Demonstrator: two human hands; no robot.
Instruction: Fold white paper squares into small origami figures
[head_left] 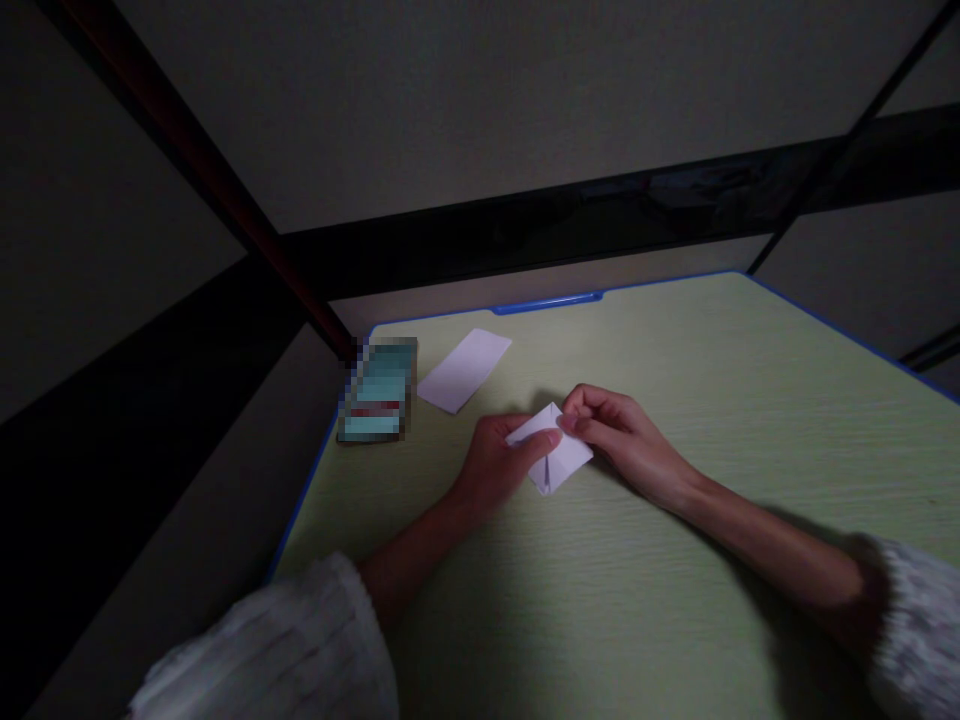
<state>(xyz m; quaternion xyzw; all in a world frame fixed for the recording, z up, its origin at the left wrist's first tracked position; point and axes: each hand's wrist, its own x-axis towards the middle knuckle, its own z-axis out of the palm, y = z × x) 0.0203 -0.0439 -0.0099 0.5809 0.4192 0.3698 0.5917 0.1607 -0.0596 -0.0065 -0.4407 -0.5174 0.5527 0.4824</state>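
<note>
In the head view, a small white folded paper (571,457), diamond-shaped with a central crease, is pinched in the closed grips of the left hand (499,458) and right hand (626,440), over a pale green, blue-edged counter (675,360). Grey panels with dark bands stand behind.

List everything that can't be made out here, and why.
All in the head view:
- Phone: screen content, blurred into coarse blocks.
- Folded paper: underside, facing away.
- Left hand: fingertips except the thumb's, hidden by the folded paper.
- Table: near edge, cut off by the picture's bottom.
</note>
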